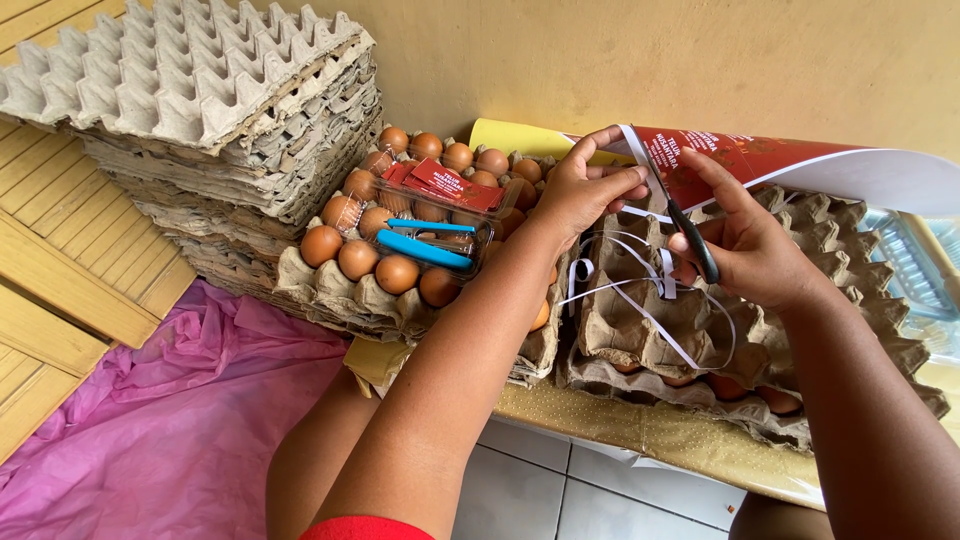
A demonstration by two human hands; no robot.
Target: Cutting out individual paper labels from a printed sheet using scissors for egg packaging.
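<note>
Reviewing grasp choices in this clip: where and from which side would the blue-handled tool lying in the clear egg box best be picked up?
Grip the blue-handled tool across its two blue handles, near their middle, coming straight down from above. It lies flat in the open clear plastic box on the brown eggs, handles uppermost and unobstructed. The box walls and red label cards crowd the sides, so a side approach looks awkward.

The scissors [693,238] show only one black handle loop and a dark blade; the right hand [745,245] covers the rest. The red and white sheet [780,160] runs out past the picture's right edge, and its print is too small to make out. The left hand [580,190] hides the eggs [400,272] beneath it. The stack of empty trays [200,100] is cut off at the top and left. Under the cardboard trays [640,330] at right, only slivers of eggs peek out. The clear container [915,260] at far right is blurred.
</note>
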